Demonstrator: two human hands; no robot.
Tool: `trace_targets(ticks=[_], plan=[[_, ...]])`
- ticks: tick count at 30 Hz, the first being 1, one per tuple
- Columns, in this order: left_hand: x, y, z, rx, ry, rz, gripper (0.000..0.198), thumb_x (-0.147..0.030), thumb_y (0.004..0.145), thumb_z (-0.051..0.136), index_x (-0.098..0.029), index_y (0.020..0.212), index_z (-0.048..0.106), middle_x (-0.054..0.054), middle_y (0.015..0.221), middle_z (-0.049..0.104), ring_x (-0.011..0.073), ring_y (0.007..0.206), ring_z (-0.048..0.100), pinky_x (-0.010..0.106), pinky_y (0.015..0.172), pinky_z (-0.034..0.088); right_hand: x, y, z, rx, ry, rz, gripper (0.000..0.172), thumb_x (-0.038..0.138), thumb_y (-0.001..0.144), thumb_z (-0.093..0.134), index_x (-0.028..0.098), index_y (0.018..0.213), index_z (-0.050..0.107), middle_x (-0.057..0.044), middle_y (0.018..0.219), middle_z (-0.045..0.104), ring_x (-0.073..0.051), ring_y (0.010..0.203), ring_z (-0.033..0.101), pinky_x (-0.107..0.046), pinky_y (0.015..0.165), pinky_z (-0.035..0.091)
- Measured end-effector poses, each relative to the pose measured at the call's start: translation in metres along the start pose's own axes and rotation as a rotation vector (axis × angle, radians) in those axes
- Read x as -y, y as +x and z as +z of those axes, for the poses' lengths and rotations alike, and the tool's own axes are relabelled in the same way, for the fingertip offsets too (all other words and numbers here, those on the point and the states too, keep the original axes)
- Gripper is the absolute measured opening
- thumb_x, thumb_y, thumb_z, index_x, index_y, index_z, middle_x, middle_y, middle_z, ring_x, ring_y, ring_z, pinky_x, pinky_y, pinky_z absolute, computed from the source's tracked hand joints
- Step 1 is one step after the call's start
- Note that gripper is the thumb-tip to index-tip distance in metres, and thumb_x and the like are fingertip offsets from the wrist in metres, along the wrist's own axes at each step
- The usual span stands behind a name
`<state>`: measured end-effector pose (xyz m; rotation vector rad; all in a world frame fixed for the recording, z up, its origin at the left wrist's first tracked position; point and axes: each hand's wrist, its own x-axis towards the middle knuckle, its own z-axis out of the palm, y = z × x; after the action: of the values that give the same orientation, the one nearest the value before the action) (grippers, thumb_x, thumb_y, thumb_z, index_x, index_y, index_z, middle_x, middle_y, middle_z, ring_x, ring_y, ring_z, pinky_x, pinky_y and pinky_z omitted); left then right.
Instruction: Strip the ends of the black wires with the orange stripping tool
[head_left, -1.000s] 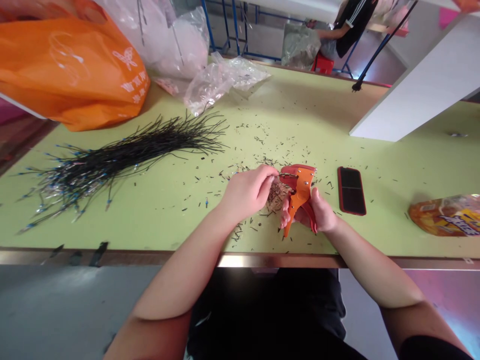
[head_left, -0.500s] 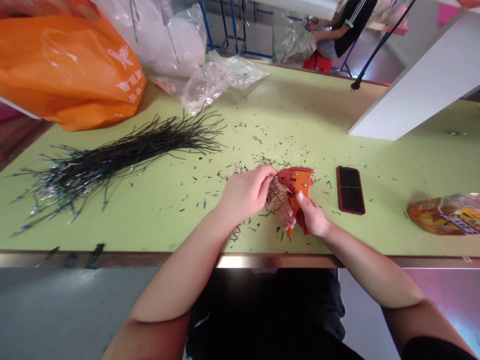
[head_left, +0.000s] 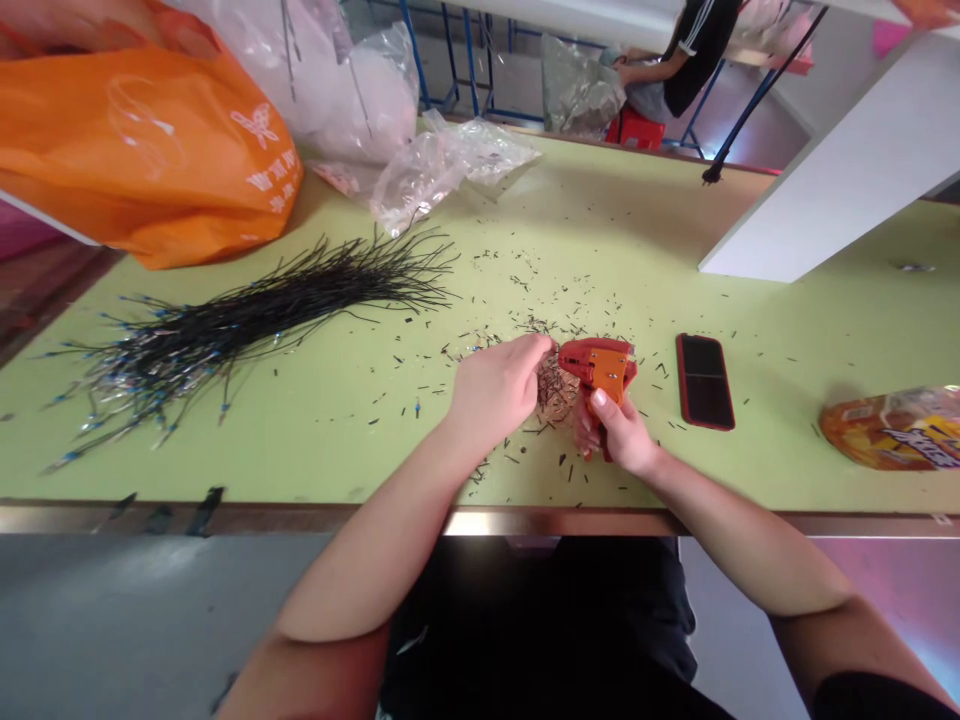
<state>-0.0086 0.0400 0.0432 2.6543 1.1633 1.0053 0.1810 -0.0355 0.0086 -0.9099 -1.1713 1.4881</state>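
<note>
The right hand [head_left: 611, 435] is wrapping its fingers and thumb around the handles of an orange-and-red pistol-shaped wire stripper [head_left: 606, 368], right of centre in the frame; the handles are standing close together and the nose is pointing left. The left hand [head_left: 499, 390] is holding thumb and forefinger in a tight pinch just beside the nose. A short end of thin black wire [head_left: 555, 348] is barely showing at the fingertips; the remainder is hidden.

A long bundle of black wires with blue-marked ends [head_left: 262, 310] is lying at centre left.

Markings: the large orange carrier bag [head_left: 217, 190], upper left, is displaying a white winged emblem and white characters too blurred to read. The amber-and-yellow snack packet [head_left: 892, 430], far right, is carrying bold slanted lettering that is not legible.

Edges: the metal-trimmed front edge [head_left: 525, 521] is running across the lower frame beneath both forearms. A white upright panel [head_left: 817, 180] is bounding the upper right. Light-green tabletop [head_left: 630, 220] is extending between the stripper and the panel. A black phone in a red case [head_left: 705, 380] is limiting lateral room to the right.
</note>
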Motion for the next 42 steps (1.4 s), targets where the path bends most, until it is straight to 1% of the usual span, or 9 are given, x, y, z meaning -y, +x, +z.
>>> trace_targets(ticks=[6, 10, 12, 13, 16, 18, 23, 33, 42], plan=[[0.015, 0.004, -0.011, -0.126, -0.074, -0.083, 0.033, -0.001, 0.094, 0.042, -0.022, 0.103, 0.066, -0.001, 0.081, 0.074, 0.0137, 0.069, 0.067, 0.027, 0.058, 0.043, 0.022, -0.009, -0.011, 0.034, 0.016, -0.093, 0.06, 0.082, 0.094, 0.059, 0.025, 0.077, 0.062, 0.005, 0.054, 0.047, -0.014, 0.043, 0.045, -0.03, 0.043, 0.044], [0.045, 0.012, -0.021, -0.449, -0.185, -0.406, 0.025, -0.028, 0.114, 0.039, -0.02, 0.105, 0.061, -0.002, 0.083, 0.067, 0.0108, 0.074, 0.063, 0.028, 0.07, 0.05, 0.051, -0.009, -0.034, -0.328, 0.168, -0.359, 0.055, 0.078, 0.095, 0.059, 0.027, 0.076, 0.061, 0.004, 0.06, 0.045, -0.017, 0.052, 0.05, -0.035, 0.057, 0.055], [0.046, 0.013, -0.017, -0.43, -0.192, -0.387, 0.025, -0.034, 0.113, 0.042, -0.02, 0.104, 0.062, -0.003, 0.076, 0.065, 0.0106, 0.064, 0.059, 0.028, 0.062, 0.045, 0.054, -0.004, -0.04, -0.417, 0.205, -0.371, 0.051, 0.075, 0.094, 0.06, 0.026, 0.081, 0.066, 0.001, 0.067, 0.052, -0.018, 0.061, 0.057, -0.04, 0.068, 0.06], [0.041, 0.012, -0.013, -0.339, -0.171, -0.353, 0.024, -0.033, 0.111, 0.046, -0.02, 0.105, 0.064, -0.003, 0.072, 0.065, 0.0104, 0.058, 0.055, 0.028, 0.057, 0.042, 0.052, -0.001, -0.041, -0.412, 0.213, -0.336, 0.051, 0.075, 0.095, 0.059, 0.026, 0.085, 0.068, -0.001, 0.072, 0.056, -0.02, 0.067, 0.061, -0.042, 0.072, 0.062], [0.016, 0.007, -0.002, -0.142, -0.117, -0.206, 0.02, -0.028, 0.107, 0.052, -0.02, 0.107, 0.071, -0.002, 0.072, 0.07, 0.011, 0.055, 0.056, 0.028, 0.054, 0.038, 0.036, 0.005, -0.034, -0.263, 0.206, -0.171, 0.048, 0.071, 0.094, 0.063, 0.024, 0.096, 0.073, -0.005, 0.086, 0.067, -0.024, 0.078, 0.069, -0.046, 0.077, 0.063], [0.001, 0.003, 0.0, -0.102, -0.097, -0.13, 0.021, -0.024, 0.107, 0.052, -0.02, 0.107, 0.073, 0.0, 0.075, 0.074, 0.0118, 0.059, 0.062, 0.027, 0.056, 0.038, 0.024, 0.004, -0.027, -0.147, 0.147, -0.091, 0.045, 0.067, 0.091, 0.072, 0.024, 0.103, 0.073, -0.007, 0.098, 0.071, -0.024, 0.082, 0.071, -0.044, 0.076, 0.064], [-0.007, 0.001, 0.0, -0.173, -0.032, -0.067, 0.022, -0.02, 0.107, 0.052, -0.019, 0.105, 0.074, 0.003, 0.082, 0.08, 0.013, 0.065, 0.069, 0.027, 0.058, 0.041, 0.018, -0.004, -0.017, -0.037, -0.073, -0.038, 0.037, 0.059, 0.098, 0.073, 0.023, 0.107, 0.071, -0.006, 0.096, 0.072, -0.023, 0.087, 0.072, -0.04, 0.08, 0.062], [-0.024, -0.007, 0.006, -0.2, -0.034, 0.076, 0.019, -0.018, 0.106, 0.054, -0.019, 0.107, 0.072, 0.003, 0.086, 0.082, 0.0139, 0.067, 0.072, 0.027, 0.054, 0.039, 0.005, -0.002, -0.016, -0.091, -0.039, -0.089, 0.043, 0.066, 0.097, 0.07, 0.024, 0.103, 0.07, -0.007, 0.097, 0.075, -0.029, 0.102, 0.075, -0.047, 0.087, 0.068], [-0.036, -0.009, 0.004, -0.257, -0.047, 0.174, 0.014, -0.014, 0.102, 0.059, -0.019, 0.092, 0.065, -0.003, 0.07, 0.074, 0.0116, 0.058, 0.066, 0.028, 0.052, 0.038, -0.013, -0.005, -0.023, -0.198, -0.08, -0.062, 0.056, 0.078, 0.096, 0.059, 0.027, 0.117, 0.067, -0.009, 0.105, 0.077, -0.034, 0.118, 0.075, -0.055, 0.098, 0.066]])
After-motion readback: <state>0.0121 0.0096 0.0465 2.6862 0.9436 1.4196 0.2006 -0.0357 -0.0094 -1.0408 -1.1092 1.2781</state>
